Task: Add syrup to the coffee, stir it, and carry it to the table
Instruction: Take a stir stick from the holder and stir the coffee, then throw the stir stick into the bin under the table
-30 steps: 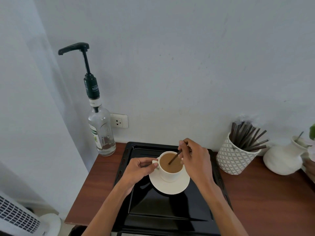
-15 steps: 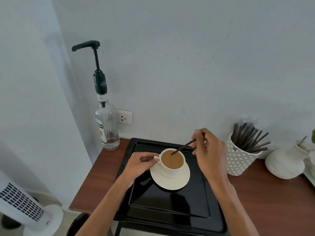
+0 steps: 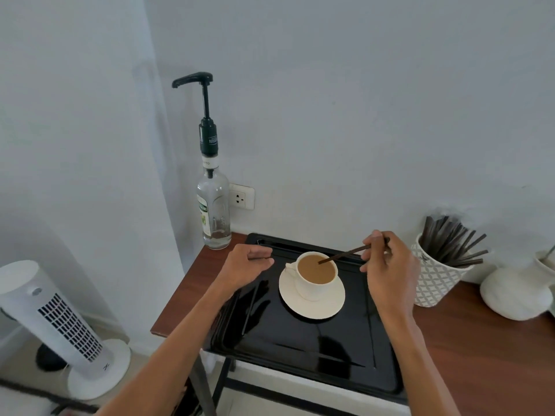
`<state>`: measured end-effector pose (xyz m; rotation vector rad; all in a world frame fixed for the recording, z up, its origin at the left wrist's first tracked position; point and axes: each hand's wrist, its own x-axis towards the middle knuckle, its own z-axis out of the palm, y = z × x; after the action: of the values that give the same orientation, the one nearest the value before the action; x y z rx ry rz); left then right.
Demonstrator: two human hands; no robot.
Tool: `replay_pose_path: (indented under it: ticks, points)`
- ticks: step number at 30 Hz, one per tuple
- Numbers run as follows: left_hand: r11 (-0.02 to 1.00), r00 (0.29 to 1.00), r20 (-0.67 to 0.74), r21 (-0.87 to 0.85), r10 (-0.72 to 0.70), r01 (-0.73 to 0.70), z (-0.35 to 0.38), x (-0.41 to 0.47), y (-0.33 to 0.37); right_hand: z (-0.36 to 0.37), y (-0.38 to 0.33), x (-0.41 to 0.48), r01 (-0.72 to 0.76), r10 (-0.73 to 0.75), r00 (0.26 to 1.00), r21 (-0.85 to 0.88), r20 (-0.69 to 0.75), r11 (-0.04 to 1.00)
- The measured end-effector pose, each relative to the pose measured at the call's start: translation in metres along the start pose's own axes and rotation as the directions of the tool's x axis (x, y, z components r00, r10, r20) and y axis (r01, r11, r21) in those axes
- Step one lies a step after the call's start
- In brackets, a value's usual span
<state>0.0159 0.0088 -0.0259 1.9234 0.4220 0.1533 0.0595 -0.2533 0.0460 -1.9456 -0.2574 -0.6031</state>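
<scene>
A white cup (image 3: pixel 312 288) full of light brown coffee stands on a white saucer (image 3: pixel 312 311) on a black tray (image 3: pixel 300 349). My right hand (image 3: pixel 390 265), to the right of the cup, pinches a dark stir stick (image 3: pixel 342 256). The stick slants down to the left, and its tip is at the coffee's surface. My left hand (image 3: pixel 243 265) hovers just left of the cup's handle with loosely curled fingers, holding nothing and not touching the cup. A clear syrup bottle (image 3: pixel 213 214) with a tall black pump stands at the table's back left corner.
A patterned white pot (image 3: pixel 435 283) of several dark stir sticks and a white vase (image 3: pixel 516 295) stand on the wooden table (image 3: pixel 480 355) right of the tray. A wall outlet (image 3: pixel 240 196) sits behind the bottle. A white tower fan (image 3: pixel 60 319) stands on the floor at the left.
My left hand has let go of the cup's handle and drawn back to the left. My right hand moved right and tilted the stick flatter. The view shifted left.
</scene>
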Motion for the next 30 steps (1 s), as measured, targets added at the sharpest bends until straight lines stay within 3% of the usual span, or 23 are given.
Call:
replay_pose_path:
  ticks: [6,9,13,19,23,27,30]
  points:
    - [0.996,0.997,-0.066,0.081,0.031,-0.025,-0.033,-0.023,-0.017,0.008,-0.011,-0.016,-0.025,0.027,0.992,0.023,-0.123,0.999]
    - [0.989,0.989,-0.127,0.135,0.078,-0.061,-0.062,-0.039,-0.035,0.017,-0.021,-0.023,-0.122,0.149,0.975,0.162,-0.166,0.979]
    - [0.991,0.972,-0.230,0.135,0.052,-0.021,-0.113,-0.052,-0.059,0.044,-0.043,-0.043,-0.289,0.324,0.944,0.315,-0.064,0.904]
    - [0.958,0.970,-0.223,0.286,0.098,-0.031,-0.191,-0.070,-0.105,0.121,-0.081,-0.095,-0.465,0.441,0.884,0.380,0.152,0.800]
    - [0.916,0.976,-0.190,0.400,0.110,-0.025,-0.251,-0.073,-0.150,0.182,-0.112,-0.140,-0.481,0.434,0.876,0.305,0.213,0.822]
    - [0.879,0.987,-0.138,0.477,0.083,-0.007,-0.305,-0.077,-0.205,0.245,-0.140,-0.194,-0.331,0.306,0.930,0.104,0.201,0.938]
    - [0.811,0.995,-0.037,0.583,0.098,-0.058,-0.327,-0.074,-0.244,0.282,-0.153,-0.232,-0.252,0.251,0.938,-0.027,0.238,0.967]
